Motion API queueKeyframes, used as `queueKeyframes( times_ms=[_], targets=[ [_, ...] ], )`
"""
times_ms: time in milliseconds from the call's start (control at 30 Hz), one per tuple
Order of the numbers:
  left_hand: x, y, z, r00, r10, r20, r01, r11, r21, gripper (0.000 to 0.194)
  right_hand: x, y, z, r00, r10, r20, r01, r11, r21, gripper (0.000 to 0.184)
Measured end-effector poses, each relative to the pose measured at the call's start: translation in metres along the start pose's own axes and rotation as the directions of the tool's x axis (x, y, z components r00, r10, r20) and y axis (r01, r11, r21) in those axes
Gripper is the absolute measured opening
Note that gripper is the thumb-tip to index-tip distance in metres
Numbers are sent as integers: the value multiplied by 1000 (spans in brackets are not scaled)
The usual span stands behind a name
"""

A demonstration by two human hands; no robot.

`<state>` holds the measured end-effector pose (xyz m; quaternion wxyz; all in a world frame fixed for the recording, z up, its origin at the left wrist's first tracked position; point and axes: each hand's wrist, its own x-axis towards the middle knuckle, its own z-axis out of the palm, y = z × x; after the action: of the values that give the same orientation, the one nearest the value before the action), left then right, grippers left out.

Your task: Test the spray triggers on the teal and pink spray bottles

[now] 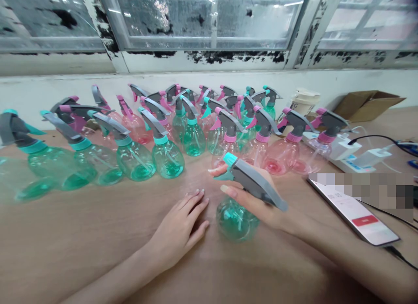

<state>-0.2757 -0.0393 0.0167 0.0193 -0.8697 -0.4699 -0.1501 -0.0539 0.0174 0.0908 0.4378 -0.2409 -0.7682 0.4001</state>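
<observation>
My right hand (251,201) is wrapped round the neck of a green spray bottle (237,223) with a grey and teal trigger head, at the middle of the table. The bottle stands nearly upright, its spray head tilted down to the right. To its left, my left hand (179,225) lies flat on the wooden table (124,238), fingers stretched out and holding nothing. Behind both hands stand rows of similar bottles: green ones such as this green spray bottle (168,160) on the left, and pink ones such as this pink spray bottle (282,153) on the right.
A phone (359,212) with a cable lies at the right, near a white power strip (349,160) with plugged-in chargers. Further back are a lidded paper cup (303,103) and an open cardboard box (365,104). A windowed wall (202,62) bounds the table.
</observation>
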Motion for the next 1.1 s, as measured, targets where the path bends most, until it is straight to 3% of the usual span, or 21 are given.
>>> queueKeyframes(
  times_ms=[233, 533, 767, 1100],
  targets=[
    [0, 0, 0, 1000, -3, 22, 3, 1000, -9, 43, -3, 1, 3, 999, -33, -42, 31, 998, -46, 32],
    [1, 0, 0, 999, -4, 34, 6, 998, -62, 40, 2, -2, 0, 997, -77, -16, 76, 995, -66, 23],
    [0, -1, 0, 999, -7, 31, 8, 998, -63, 41, 0, -8, 0, 1000, -4, -2, 4, 999, -36, 13],
    [1, -1, -1, 998, -8, 63, 11, 999, -53, 41, -1, -5, 0, 1000, -21, 4, 21, 997, -71, 31]
  ],
)
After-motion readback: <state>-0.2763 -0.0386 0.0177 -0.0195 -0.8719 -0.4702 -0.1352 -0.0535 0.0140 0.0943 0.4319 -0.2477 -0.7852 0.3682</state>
